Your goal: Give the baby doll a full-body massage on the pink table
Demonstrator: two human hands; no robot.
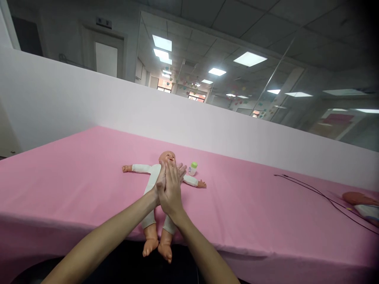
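Note:
Palm against palm, my left hand (161,181) and my right hand (171,191) meet above the body of a baby doll (152,179). The fingers of both are stretched out, and no object shows between them; the right hand covers much of the left. Under them the doll lies on its back in a white suit, arms spread wide, with its bare feet towards me at the table's front edge. My hands hide part of its chest and chin. Close to the doll's arm on the right stands a small bottle (192,169) with a green cap.
A pink cloth (237,213) covers the wide table. Dark cables (314,189) run across its right side, near another doll-like object (355,198) cut off by the frame. Behind the table rises a white low wall (189,118) with glass above it.

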